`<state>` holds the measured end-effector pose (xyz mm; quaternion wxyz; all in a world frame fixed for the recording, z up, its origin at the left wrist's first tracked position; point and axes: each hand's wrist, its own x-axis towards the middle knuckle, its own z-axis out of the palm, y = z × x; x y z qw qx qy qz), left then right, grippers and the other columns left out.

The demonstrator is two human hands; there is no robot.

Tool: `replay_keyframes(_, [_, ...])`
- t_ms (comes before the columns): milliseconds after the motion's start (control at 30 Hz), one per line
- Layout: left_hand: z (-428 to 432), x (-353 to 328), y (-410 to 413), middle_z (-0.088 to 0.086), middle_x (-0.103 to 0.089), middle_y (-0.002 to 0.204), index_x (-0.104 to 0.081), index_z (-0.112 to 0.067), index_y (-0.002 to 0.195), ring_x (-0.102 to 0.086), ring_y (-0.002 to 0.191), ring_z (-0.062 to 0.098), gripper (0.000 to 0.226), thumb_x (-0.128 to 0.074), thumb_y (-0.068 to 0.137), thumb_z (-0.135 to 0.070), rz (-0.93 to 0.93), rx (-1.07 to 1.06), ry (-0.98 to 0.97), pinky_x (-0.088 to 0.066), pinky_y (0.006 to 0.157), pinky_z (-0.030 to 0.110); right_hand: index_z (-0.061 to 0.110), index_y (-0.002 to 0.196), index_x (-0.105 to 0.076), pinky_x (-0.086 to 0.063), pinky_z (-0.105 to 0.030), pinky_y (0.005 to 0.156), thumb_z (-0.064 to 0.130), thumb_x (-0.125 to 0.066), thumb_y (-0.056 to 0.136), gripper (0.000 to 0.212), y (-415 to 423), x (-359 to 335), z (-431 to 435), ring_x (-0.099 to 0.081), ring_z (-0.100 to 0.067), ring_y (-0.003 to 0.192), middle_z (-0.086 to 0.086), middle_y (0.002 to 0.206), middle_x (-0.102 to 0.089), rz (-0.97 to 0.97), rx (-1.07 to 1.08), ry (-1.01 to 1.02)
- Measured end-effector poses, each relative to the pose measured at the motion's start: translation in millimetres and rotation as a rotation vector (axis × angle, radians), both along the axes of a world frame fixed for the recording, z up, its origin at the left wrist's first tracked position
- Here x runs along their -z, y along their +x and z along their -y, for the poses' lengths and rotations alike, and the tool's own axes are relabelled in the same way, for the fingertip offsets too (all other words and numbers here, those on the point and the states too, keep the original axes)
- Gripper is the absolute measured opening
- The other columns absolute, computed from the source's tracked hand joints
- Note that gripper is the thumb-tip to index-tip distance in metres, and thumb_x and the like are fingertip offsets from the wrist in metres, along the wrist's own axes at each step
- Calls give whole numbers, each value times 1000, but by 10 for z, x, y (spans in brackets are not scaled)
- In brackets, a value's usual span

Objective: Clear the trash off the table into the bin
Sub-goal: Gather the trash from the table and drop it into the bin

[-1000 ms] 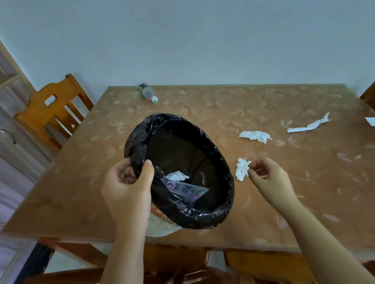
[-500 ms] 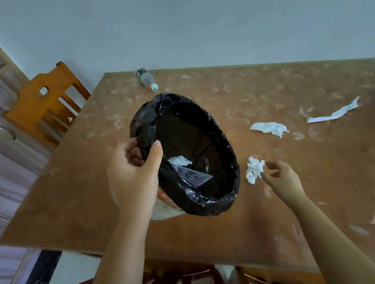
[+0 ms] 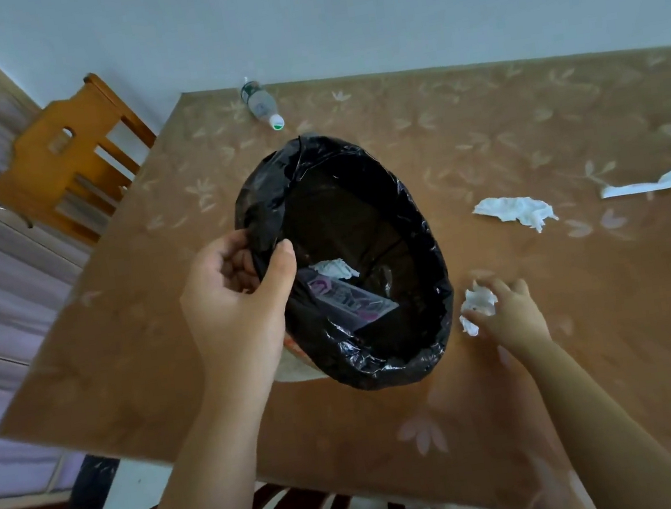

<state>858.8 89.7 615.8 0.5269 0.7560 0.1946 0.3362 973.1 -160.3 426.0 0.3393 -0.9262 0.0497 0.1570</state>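
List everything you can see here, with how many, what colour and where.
bin: 1, black liner, tilted over the table's near-left part
trash in bin: white tissue and a purple-printed wrapper, at the bottom
crumpled tissue: 1, white, right of the bin, at the right hand's fingertips
crumpled tissue sheet: 1, white, mid-right
paper strip: 1, white, far right edge
plastic bottle: 1, clear, white cap, lying at the far edge
table: 1, brown, leaf pattern
chair: 1, orange wood, far left
left hand: grips the bin rim
right hand: on the tissue
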Motion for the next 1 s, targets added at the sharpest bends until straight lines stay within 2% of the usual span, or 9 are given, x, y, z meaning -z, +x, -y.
replay_keyframes(133, [-43, 23, 14, -23, -62, 66, -64, -42, 76, -54, 62, 1, 9, -67, 68, -40, 21, 5, -7, -48, 59, 19, 14, 112, -54, -44, -37, 73, 26, -64, 75, 41, -32, 100, -71, -54, -35, 92, -12, 111, -37, -34, -21, -82])
replay_keyframes(200, [-67, 32, 0, -22, -62, 66, -65, -40, 77, -54, 62, 3, 10, -68, 68, -39, 29, 3, -18, -48, 59, 19, 8, 106, -54, -42, -36, 70, 20, -60, 78, 31, -84, 134, -88, -53, -37, 85, -15, 110, -38, -26, 4, -67])
replay_keyframes(267, [-87, 28, -14, -22, -62, 65, -65, -41, 77, -54, 61, 1, 10, -68, 68, -38, 33, 16, -25, -47, 58, 18, 4, 100, -55, -40, -33, 64, 13, -57, 80, 22, -137, 136, -85, -50, -33, 76, -18, 107, -42, -10, 47, -22])
replay_keyframes(400, [-134, 27, -36, -23, -61, 63, -64, -36, 78, -52, 60, 1, 12, -68, 67, -36, 44, 23, -49, -47, 58, 17, 5, 83, -58, -34, -23, 52, 8, -57, 77, 8, -234, 15, -97, -50, -26, 73, -13, 92, -51, 67, 151, 127])
replay_keyframes(567, [-189, 44, -118, -18, -60, 63, -63, -34, 76, -53, 61, 4, 11, -69, 68, -33, 65, 40, -89, -48, 59, 21, 9, 73, -53, -37, -28, 56, 12, -60, 76, 8, -382, -348, -150, -52, -23, 73, -11, 83, -60, 199, 260, 253])
replay_keyframes(667, [-251, 23, -208, -21, -62, 64, -62, -35, 75, -55, 61, -1, 12, -70, 68, -30, 79, 52, -124, -48, 58, 17, 24, 66, -53, -40, -19, 56, 15, -61, 76, 16, -536, -690, -244, -56, -13, 69, 6, 67, -62, 293, 338, 362])
replay_keyframes(800, [-406, -49, -365, -13, -59, 67, -61, -30, 78, -55, 58, -4, 15, -71, 67, -28, 92, 80, -171, -47, 57, 14, 29, 72, -55, -45, -31, 61, 20, -63, 74, 12, -771, -1198, -446, -62, -16, 77, 9, 77, -62, 400, 428, 562])
replay_keyframes(933, [-650, -117, -605, -22, -61, 59, -61, -28, 80, -54, 57, -3, 16, -72, 69, -25, 117, 113, -219, -47, 57, 13, 26, 74, -58, -48, -31, 67, 18, -64, 78, 11, -1047, -1672, -877, -59, -3, 61, 7, 77, -63, 503, 357, 689])
replay_keyframes(1000, [-810, -131, -750, -25, -63, 61, -61, -27, 82, -56, 58, -3, 16, -72, 71, -21, 137, 119, -240, -46, 57, 11, 28, 78, -60, -49, -32, 69, 20, -65, 79, 10, -1201, -1845, -1169, -62, -9, 68, 7, 78, -64, 476, 229, 678])
